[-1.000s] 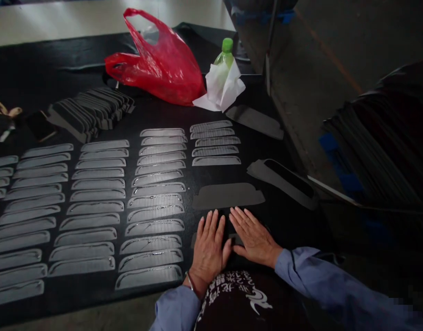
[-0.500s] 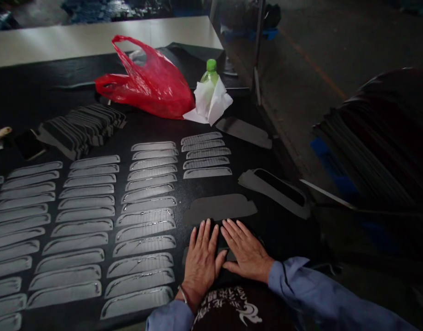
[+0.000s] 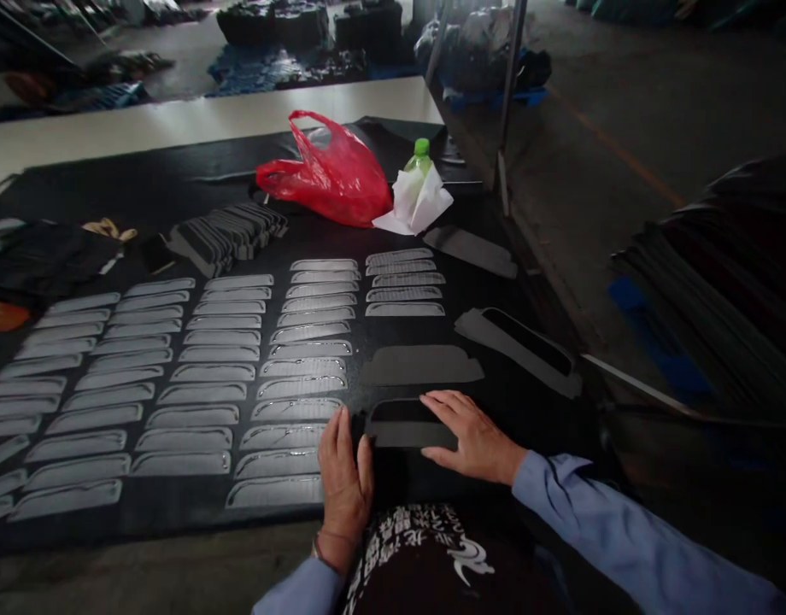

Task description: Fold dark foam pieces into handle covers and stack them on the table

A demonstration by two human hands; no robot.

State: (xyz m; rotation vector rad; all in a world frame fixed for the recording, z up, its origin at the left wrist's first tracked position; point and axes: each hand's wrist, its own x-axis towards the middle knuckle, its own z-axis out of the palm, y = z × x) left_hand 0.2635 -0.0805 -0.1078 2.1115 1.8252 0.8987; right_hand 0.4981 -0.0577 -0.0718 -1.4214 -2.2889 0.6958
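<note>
A flat grey piece with a black panel along its upper part (image 3: 399,437) lies on the black table surface (image 3: 393,483) in front of me. My right hand (image 3: 471,437) rests over its right end, with the fingers stretched and the thumb apart. Left of the piece is my left hand (image 3: 343,470), its fingers straight and holding nothing. Just beyond lies a plain grey piece (image 3: 422,366). To the right sits a small pile of grey pieces (image 3: 518,348), the top one bearing a black panel. Rows of grey strips with glossy curved edges (image 3: 207,369) spread out to the left.
At the back stand a red plastic bag (image 3: 342,175) and a green-capped bottle (image 3: 421,154) with white paper (image 3: 419,201) around it. A fanned stack of grey pieces (image 3: 230,232) lies farther left. Beyond the table's right edge is a large dark stack (image 3: 719,256) over blue pallets.
My hands have come apart: the left moved left off the piece, the right slid toward its right end, uncovering the black panel. The view has shifted, showing more on the left.
</note>
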